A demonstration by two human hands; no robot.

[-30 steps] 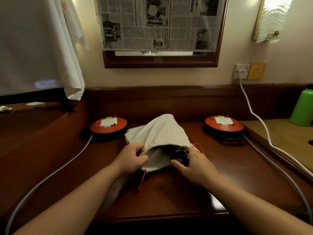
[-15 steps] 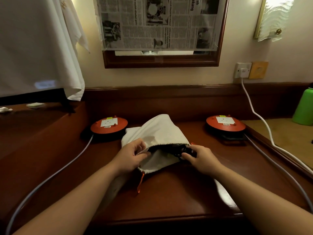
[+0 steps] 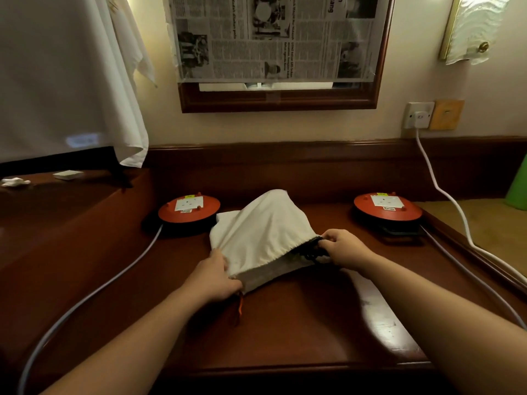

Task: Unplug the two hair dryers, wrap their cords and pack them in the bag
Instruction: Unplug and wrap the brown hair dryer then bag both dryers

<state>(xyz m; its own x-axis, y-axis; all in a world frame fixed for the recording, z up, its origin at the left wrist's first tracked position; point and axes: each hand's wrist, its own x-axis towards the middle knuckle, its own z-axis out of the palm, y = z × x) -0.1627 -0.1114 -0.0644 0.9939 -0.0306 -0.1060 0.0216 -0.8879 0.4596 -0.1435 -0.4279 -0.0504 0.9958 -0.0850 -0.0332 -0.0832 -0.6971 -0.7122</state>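
Dark wood desk against a cream wall, newspaper-covered mirror above, white cloth hanging at far left. Left to right on the desk: a grey cable running to the left orange cord reel, the cream drawstring bag in the middle, the right orange cord reel, then a white cable up to the wall socket. Green bottle cut off at the right edge.

Left hand has its fingers curled on the near-left corner of the bag mouth, gripping the fabric; an orange drawstring hangs just below it. Right hand pinches the far-right corner of the mouth, fingers curled on the rim. Dark contents, apparently a dryer and cord, show just inside the opening beside the right hand; cannot tell if both dryers are in.

Key relation: the bag's long axis runs from the mouth, nearest the person, back and left to its closed end between the 2 reels. The mouth rim stretches diagonally between the 2 hands, left hand nearer the body, right hand farther out. Both hands touch the bag, so neither needs to reach. Likely next is closing it; the exposed drawstring sits nearest the left hand.
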